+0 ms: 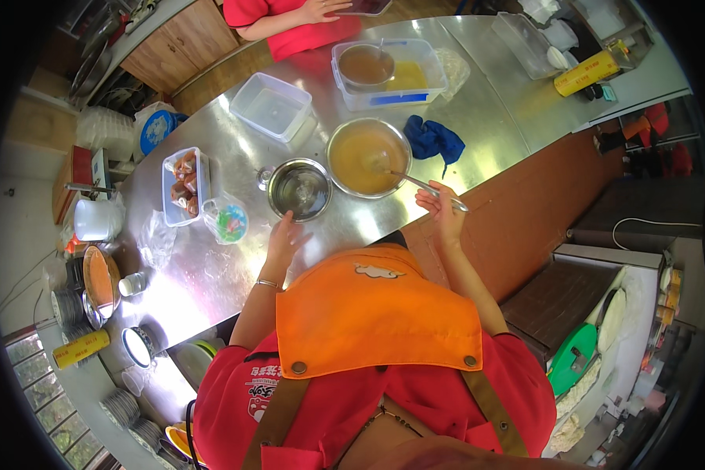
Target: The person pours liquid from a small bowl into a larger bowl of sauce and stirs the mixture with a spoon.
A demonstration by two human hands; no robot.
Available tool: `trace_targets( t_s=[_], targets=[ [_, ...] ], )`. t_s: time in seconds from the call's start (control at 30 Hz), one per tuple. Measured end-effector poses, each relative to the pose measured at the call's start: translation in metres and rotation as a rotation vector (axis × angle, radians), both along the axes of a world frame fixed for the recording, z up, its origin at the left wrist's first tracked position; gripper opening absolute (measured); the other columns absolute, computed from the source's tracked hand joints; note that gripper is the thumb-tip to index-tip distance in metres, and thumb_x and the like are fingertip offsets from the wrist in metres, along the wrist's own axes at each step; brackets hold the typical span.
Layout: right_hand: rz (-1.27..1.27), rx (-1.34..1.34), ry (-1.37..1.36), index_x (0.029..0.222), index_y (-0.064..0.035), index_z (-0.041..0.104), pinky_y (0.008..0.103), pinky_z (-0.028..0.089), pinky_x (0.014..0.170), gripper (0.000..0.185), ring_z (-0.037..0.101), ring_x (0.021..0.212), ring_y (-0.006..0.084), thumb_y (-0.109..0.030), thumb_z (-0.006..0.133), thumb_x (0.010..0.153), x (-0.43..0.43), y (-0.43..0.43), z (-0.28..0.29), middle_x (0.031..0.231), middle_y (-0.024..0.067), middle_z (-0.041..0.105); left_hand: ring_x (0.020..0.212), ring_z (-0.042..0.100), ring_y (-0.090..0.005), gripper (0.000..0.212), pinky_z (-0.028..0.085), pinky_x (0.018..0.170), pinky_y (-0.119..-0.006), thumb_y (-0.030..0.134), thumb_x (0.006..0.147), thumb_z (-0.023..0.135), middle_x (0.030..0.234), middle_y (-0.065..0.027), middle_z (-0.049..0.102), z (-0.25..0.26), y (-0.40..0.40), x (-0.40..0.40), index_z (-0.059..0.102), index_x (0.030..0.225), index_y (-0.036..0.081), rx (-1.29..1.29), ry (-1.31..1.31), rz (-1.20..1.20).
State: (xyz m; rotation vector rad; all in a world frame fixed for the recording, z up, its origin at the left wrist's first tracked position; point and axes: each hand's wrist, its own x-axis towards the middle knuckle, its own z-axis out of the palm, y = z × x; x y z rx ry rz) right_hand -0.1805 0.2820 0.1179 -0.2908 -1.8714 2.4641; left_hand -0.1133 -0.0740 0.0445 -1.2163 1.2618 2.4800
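My right hand [445,210] grips the handle of a metal spoon or ladle [426,187]. Its far end dips into cloudy yellow-brown liquid in a wide steel bowl [409,141]. Beside that bowl, to its lower left, stands a smaller steel pot [272,202] with clear liquid in it. The fingertips of my left hand [283,238] are at the pot's near rim, partly blurred and not closed around anything. A small shiny metal piece [264,178] sits against the pot's left side. A dark blue cloth [432,141] lies crumpled right of the wide bowl.
On the steel table [241,258] are a plastic box [248,111], a box of wrapped brown pieces [167,205], a patterned plastic cup [230,223] and a blue-labelled tub [352,100] holding a brown-liquid container. Across the table stands a person in red [305,35]. A film roll [587,71] lies right.
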Motion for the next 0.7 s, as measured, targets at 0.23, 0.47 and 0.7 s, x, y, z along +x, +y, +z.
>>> trace_targets(
  t_s=[0.23, 0.47, 0.7],
  targets=[
    [0.229, 0.247, 0.108, 0.129, 0.0040, 0.055, 0.0304, 0.057, 0.083, 0.032, 0.068, 0.093, 0.0202, -0.008, 0.052, 0.100, -0.019, -0.001, -0.023, 0.102, 0.0148, 0.069, 0.091, 0.065, -0.0157, 0.044, 0.056, 0.076, -0.029, 0.042, 0.095, 0.062, 0.103, -0.0073, 0.066, 0.025, -0.008, 0.007, 0.060, 0.117, 0.004, -0.256, -0.108, -0.843],
    [0.581, 1.358, 0.480, 0.132, -0.0100, 0.057, 0.0395, 0.053, 0.084, 0.046, 0.066, 0.094, 0.0340, -0.006, 0.056, 0.086, -0.048, 0.042, -0.015, 0.111, 0.0160, 0.066, 0.090, 0.064, -0.0148, 0.029, 0.056, 0.078, -0.030, 0.021, 0.099, 0.058, 0.105, -0.0087, 0.066, 0.073, 0.005, -0.035, 0.058, 0.121, 0.003, -0.289, 0.198, -0.669],
    [0.196, 0.952, 0.395, 0.092, -0.0016, 0.066, 0.0380, 0.054, 0.073, 0.015, 0.068, 0.086, 0.0318, -0.017, 0.066, 0.089, -0.260, -0.010, 0.012, 0.087, 0.0180, 0.068, 0.108, 0.060, -0.0148, 0.029, 0.053, 0.090, -0.030, 0.018, 0.099, 0.058, 0.112, -0.0079, 0.064, 0.074, 0.030, -0.093, 0.057, 0.124, 0.003, -0.299, 0.244, -0.623]
  ],
)
